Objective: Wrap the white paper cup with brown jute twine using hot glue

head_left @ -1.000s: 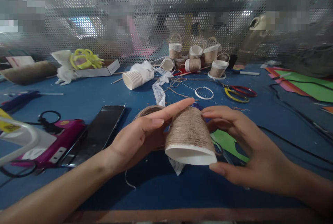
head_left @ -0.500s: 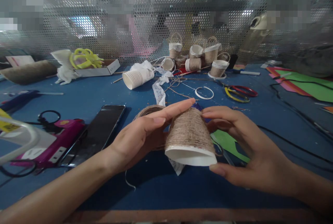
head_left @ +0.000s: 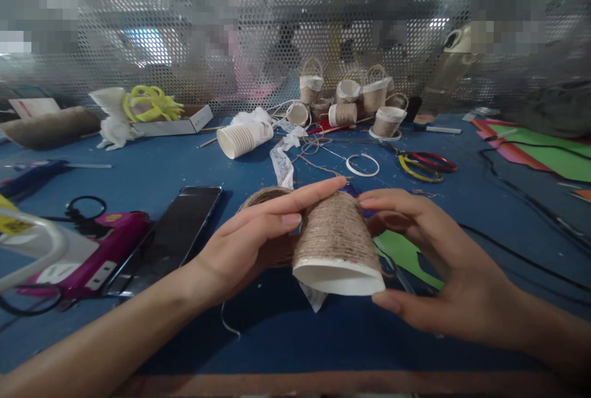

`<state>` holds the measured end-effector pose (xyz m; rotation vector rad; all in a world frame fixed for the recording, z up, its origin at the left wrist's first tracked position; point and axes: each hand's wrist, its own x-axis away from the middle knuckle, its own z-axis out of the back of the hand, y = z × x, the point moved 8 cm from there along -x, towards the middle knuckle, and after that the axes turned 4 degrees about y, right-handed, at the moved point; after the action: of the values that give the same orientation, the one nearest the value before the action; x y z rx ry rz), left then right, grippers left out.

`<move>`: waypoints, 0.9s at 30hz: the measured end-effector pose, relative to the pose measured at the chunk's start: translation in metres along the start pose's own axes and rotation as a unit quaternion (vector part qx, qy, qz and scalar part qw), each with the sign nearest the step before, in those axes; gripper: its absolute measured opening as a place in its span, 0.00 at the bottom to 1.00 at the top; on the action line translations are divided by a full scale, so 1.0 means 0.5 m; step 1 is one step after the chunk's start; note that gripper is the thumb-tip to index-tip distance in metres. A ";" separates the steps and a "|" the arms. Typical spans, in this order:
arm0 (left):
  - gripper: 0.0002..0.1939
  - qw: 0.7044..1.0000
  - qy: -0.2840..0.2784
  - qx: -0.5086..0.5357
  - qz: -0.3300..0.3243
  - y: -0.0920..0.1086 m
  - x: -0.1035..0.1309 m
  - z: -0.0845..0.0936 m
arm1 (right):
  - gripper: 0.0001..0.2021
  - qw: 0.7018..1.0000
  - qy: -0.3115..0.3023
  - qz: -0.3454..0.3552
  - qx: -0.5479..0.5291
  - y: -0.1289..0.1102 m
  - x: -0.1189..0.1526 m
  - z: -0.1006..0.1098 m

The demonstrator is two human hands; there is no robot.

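Note:
A paper cup wrapped in brown twine (head_left: 339, 235) is held tilted between my hands, its white open rim facing me. My right hand (head_left: 429, 256) grips it, thumb at the rim and fingers near the base. My left hand (head_left: 258, 231) lies against its left side, index finger stretched over the upper part. Behind the left hand is a roll of twine (head_left: 265, 196), partly hidden. A strip of white lace (head_left: 281, 161) runs behind it, and a white scrap (head_left: 314, 297) shows under the cup.
Scissors (head_left: 425, 165), a white ring (head_left: 362, 165), stacked paper cups (head_left: 236, 141) and several twine baskets (head_left: 388, 122) lie farther back. At left are a phone (head_left: 189, 225), a magenta power strip (head_left: 106, 250) and a glue gun (head_left: 37, 176). Green paper (head_left: 406, 256) and a black cable are at right.
My left thumb has shifted slightly to the right, toward the cup. The cup and my right hand look almost unchanged.

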<state>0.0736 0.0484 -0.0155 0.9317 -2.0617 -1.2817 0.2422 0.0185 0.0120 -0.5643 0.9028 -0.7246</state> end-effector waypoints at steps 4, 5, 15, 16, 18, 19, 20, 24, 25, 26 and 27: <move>0.25 1.000 -0.002 0.001 -0.005 0.002 -0.002 0.000 | 0.38 1.000 -0.001 -0.002 -0.005 0.002 0.003 0.002; 0.25 1.000 -0.003 0.001 -0.007 0.003 -0.002 0.000 | 0.38 1.000 -0.001 -0.001 -0.007 0.002 0.004 0.001; 0.27 0.999 -0.008 0.007 -0.031 0.007 -0.004 -0.010 | 0.39 1.000 -0.004 0.000 -0.009 0.003 0.002 0.000; 0.27 1.000 -0.007 0.009 -0.027 0.006 -0.005 -0.011 | 0.39 1.000 -0.004 0.001 -0.008 0.002 0.001 0.000; 0.27 1.000 -0.007 0.010 -0.019 0.007 -0.005 -0.013 | 0.39 1.000 -0.003 0.004 -0.008 0.001 0.000 0.000; 0.27 1.000 -0.009 0.012 -0.015 0.007 -0.004 -0.013 | 0.39 1.000 -0.001 0.005 -0.008 0.000 -0.001 0.000; 0.26 1.000 -0.015 0.014 -0.013 0.008 -0.004 -0.015 | 0.38 1.000 -0.004 0.001 -0.009 0.001 -0.001 -0.001; 0.25 0.998 -0.045 0.033 -0.003 0.007 -0.002 -0.018 | 0.38 1.000 -0.002 0.002 -0.008 0.000 0.000 -0.001; 0.25 0.998 -0.048 0.037 -0.004 0.006 -0.002 -0.018 | 0.38 1.000 -0.003 0.002 -0.007 0.000 -0.001 -0.001; 0.26 0.998 -0.049 0.042 -0.005 0.006 -0.002 -0.017 | 0.38 1.000 -0.003 0.003 -0.007 0.000 -0.001 -0.002; 0.27 0.998 -0.050 0.046 -0.006 0.005 -0.002 -0.017 | 0.38 1.000 -0.004 0.003 -0.008 0.000 -0.001 -0.002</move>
<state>0.0799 0.0455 -0.0098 0.9390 -2.2113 -1.2728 0.2413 0.0189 0.0119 -0.5769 0.9036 -0.7097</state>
